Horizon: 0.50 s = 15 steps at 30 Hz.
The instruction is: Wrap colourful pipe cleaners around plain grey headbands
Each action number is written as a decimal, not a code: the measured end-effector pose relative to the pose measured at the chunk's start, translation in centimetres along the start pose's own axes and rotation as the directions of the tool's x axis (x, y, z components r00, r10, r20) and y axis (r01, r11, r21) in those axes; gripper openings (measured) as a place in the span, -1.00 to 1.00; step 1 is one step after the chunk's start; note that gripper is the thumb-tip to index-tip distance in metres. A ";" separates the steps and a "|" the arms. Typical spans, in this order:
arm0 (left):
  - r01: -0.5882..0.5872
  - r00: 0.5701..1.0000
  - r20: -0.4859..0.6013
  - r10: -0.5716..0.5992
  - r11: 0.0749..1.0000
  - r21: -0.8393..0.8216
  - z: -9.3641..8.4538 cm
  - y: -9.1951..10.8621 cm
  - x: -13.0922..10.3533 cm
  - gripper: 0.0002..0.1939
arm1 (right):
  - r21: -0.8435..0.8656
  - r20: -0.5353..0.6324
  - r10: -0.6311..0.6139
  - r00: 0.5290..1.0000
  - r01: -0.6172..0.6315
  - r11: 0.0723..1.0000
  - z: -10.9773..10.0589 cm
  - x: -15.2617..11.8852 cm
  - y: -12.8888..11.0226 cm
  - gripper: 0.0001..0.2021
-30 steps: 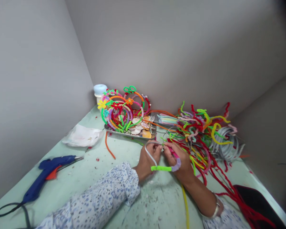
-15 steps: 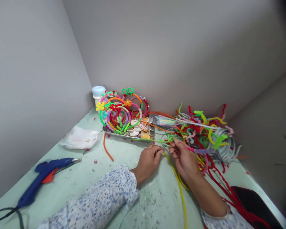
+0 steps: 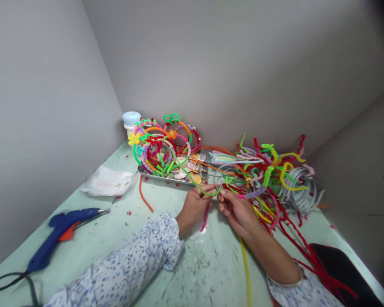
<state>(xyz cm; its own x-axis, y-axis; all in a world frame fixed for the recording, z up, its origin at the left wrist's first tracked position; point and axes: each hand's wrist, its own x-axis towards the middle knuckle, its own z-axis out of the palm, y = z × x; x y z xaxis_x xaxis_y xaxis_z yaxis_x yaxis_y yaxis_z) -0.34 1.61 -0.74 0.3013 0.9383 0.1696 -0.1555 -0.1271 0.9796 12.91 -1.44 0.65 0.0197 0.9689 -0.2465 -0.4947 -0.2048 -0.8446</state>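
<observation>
My left hand (image 3: pixel 196 205) is closed, its fingertips close to those of my right hand. A thin green pipe cleaner (image 3: pixel 192 179) arcs up and leftward from between the two hands. My right hand (image 3: pixel 238 211) pinches a wire ring (image 3: pixel 224 169), with the end of the green pipe cleaner at its fingertips. A wrapped length in pink, purple (image 3: pixel 256 192) and green runs out to the right behind my right hand. Below my left hand hangs a dark pink pipe cleaner end (image 3: pixel 205 218). My fingers partly hide where wire and pipe cleaner meet.
A metal tray (image 3: pixel 176 181) holds shells and colourful hoops. Pipe cleaners (image 3: pixel 277 157) and coiled wire (image 3: pixel 299 192) lie right. At left are a blue glue gun (image 3: pixel 56 234) and plastic bag (image 3: pixel 109 181); a black phone-like slab (image 3: pixel 342 268) lies at front right.
My right hand has moved left, and the hands are closer together. The green pipe cleaner now arcs higher above my left hand, and a dark pink end shows below it.
</observation>
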 end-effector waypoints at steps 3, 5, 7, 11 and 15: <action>0.073 0.997 0.024 -0.072 0.997 -0.038 -0.1 0.4 0.2 -0.73 | 0.026 -0.022 0.040 0.999 -0.040 0.999 -0.1 0.1 0.0 -0.78; 0.125 0.992 0.018 -0.124 0.990 -0.060 -0.2 0.7 0.2 -0.69 | 0.030 -0.032 0.049 0.998 -0.048 0.998 -0.1 0.2 0.0 -0.77; 0.155 0.988 0.018 -0.154 0.985 -0.077 -0.2 1.0 0.3 -0.65 | 0.026 -0.034 0.051 0.998 -0.050 0.998 -0.1 0.2 0.0 -0.76; 0.158 0.987 0.036 -0.155 0.980 -0.120 0.0 1.3 0.3 -0.63 | -0.003 -0.020 0.040 0.999 -0.040 0.999 0.0 0.2 0.0 -0.78; 0.178 0.984 0.023 -0.177 0.969 -0.173 0.1 1.4 0.2 -0.65 | -0.038 -0.008 0.023 1.000 -0.023 0.999 0.0 0.1 0.0 -0.80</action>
<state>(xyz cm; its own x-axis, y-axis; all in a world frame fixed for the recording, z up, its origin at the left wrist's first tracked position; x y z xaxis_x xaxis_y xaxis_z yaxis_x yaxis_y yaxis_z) -0.40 1.63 0.69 0.3452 0.9385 -0.0043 -0.2594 0.0998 0.9606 12.91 -1.32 0.63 0.0157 0.9629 -0.2695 -0.4612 -0.2321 -0.8564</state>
